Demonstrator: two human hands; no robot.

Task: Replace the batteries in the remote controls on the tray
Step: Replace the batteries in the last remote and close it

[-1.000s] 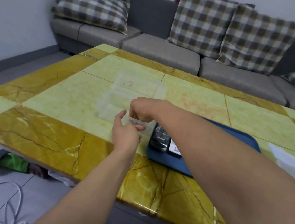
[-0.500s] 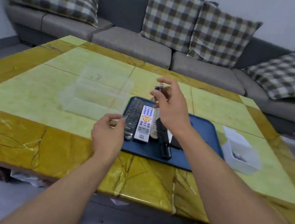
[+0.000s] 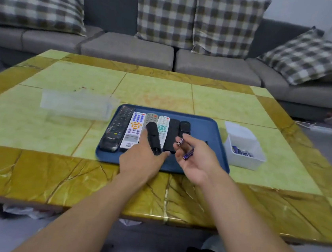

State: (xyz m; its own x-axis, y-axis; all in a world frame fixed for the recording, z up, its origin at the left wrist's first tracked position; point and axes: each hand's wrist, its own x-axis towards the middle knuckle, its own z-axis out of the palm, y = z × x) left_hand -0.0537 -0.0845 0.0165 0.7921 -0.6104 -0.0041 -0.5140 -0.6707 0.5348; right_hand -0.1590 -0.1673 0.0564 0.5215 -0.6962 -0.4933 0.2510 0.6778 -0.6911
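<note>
**Battery change in hand: loose cells and a lifted remote over a crowded tray**

Clear, empty-looking plastic box [image 3: 76,105]: on the yellow-green marble-patterned desk [image 3: 31,172], just left of the tray; contents cannot be told.

Dark blue rectangular plastic tray [image 3: 208,128]: a row of remotes lies side by side on it, from the long black remote [image 3: 117,128] at the left, through the white remote with orange and blue buttons [image 3: 134,130], to dark ones at the right.

Left hand [image 3: 140,162]: fingers wrapped round a small black remote [image 3: 153,138], held above the row; risk, a slack hold drops it onto the remotes beneath.

Right hand [image 3: 194,160]: fingers curled, pinching two slim purple batteries [image 3: 187,154]; risk, one cell slips free and rolls off the desk; polarity easily reversed, since both ends look small here.

White plastic tub of spare purple batteries [image 3: 243,149]: beside the tray's right edge; risk, spent and fresh cells mixed if the held pair goes in unsorted.
</note>
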